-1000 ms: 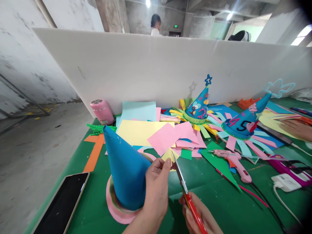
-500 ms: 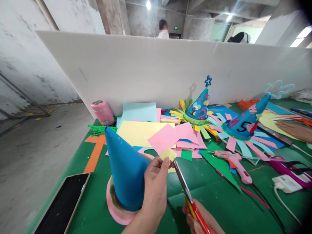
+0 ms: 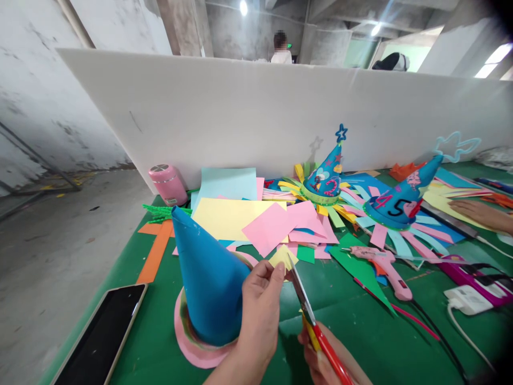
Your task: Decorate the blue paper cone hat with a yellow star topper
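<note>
My left hand (image 3: pixel 258 310) pinches a small yellow paper piece (image 3: pixel 282 258) between thumb and fingers, just right of a plain blue paper cone hat (image 3: pixel 204 280) with a pink brim. My right hand (image 3: pixel 334 363), low at the frame's bottom edge, grips red-handled scissors (image 3: pixel 310 323). Their blades point up and left and meet the yellow piece at its lower right edge.
A phone (image 3: pixel 102 334) lies at the green table's (image 3: pixel 360 326) left front corner. Loose coloured paper sheets (image 3: pixel 240 214), a pink tumbler (image 3: pixel 168 184), two decorated cone hats (image 3: pixel 326 176) (image 3: pixel 401 200), a pink glue gun (image 3: pixel 387 264) and a power strip (image 3: pixel 468 299) lie beyond. Another person's hand (image 3: pixel 479 214) rests at right. A white board (image 3: pixel 260 112) walls the back.
The scissors have shifted slightly and their blades have worked along the yellow piece, which my left hand has turned a little. A person behind the board has walked to the right.
</note>
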`<state>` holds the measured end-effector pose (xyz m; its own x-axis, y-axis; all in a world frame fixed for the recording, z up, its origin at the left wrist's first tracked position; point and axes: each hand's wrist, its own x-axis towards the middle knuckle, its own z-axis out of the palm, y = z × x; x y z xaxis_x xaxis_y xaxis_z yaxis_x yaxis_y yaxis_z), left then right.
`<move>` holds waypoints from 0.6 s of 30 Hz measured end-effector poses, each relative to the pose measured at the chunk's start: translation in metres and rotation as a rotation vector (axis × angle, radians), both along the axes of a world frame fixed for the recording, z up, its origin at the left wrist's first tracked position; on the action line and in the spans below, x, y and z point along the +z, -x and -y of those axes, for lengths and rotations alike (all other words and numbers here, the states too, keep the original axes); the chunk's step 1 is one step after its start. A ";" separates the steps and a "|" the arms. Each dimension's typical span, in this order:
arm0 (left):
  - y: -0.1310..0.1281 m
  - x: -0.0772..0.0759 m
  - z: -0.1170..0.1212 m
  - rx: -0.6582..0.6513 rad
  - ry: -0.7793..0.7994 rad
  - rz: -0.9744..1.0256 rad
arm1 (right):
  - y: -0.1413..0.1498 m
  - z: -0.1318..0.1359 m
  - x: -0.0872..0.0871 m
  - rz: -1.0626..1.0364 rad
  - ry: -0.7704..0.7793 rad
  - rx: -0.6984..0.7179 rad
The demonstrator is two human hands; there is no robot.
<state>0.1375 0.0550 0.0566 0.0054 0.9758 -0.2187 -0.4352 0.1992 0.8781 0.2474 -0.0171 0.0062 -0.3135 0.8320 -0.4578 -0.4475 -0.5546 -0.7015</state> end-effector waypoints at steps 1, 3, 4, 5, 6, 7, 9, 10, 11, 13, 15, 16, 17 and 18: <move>-0.001 0.000 0.001 -0.001 -0.001 -0.002 | 0.001 -0.002 0.003 -0.040 0.029 0.001; -0.001 -0.001 0.002 -0.002 -0.009 -0.006 | 0.004 -0.004 0.007 -0.116 0.100 -0.011; -0.001 -0.002 0.002 -0.003 -0.012 -0.008 | 0.005 -0.004 0.008 -0.123 0.104 -0.018; -0.001 -0.002 0.002 -0.004 -0.015 -0.010 | 0.006 -0.004 0.009 -0.123 0.095 -0.027; -0.001 -0.003 0.002 -0.003 -0.015 -0.011 | 0.006 -0.004 0.007 -0.122 0.083 -0.027; -0.001 -0.003 0.002 -0.002 -0.015 -0.012 | 0.006 -0.003 0.004 -0.121 0.070 -0.027; -0.001 -0.004 0.001 -0.004 -0.015 -0.011 | 0.004 -0.001 -0.006 -0.121 0.039 -0.004; -0.001 -0.004 0.001 -0.007 -0.014 -0.009 | 0.003 0.000 -0.012 -0.116 0.024 0.020; 0.000 -0.003 0.001 -0.010 -0.013 -0.005 | 0.001 0.000 -0.017 -0.110 0.014 0.048; 0.000 -0.002 0.001 -0.019 -0.009 0.005 | -0.002 0.001 -0.024 -0.099 0.000 0.087; 0.000 0.000 0.001 -0.032 -0.004 0.017 | -0.004 0.001 -0.025 -0.105 0.009 0.131; 0.001 0.001 0.001 -0.040 -0.001 0.024 | -0.004 0.001 -0.024 -0.118 0.016 0.142; 0.000 0.002 0.001 -0.046 0.001 0.031 | -0.005 0.000 -0.021 -0.132 0.023 0.144; 0.000 0.003 0.001 -0.050 0.004 0.035 | -0.005 0.000 -0.019 -0.146 0.031 0.154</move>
<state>0.1372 0.0537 0.0592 0.0615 0.9732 -0.2216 -0.4554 0.2249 0.8614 0.2524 -0.0171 -0.0128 -0.5006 0.7553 -0.4229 -0.4514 -0.6446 -0.6170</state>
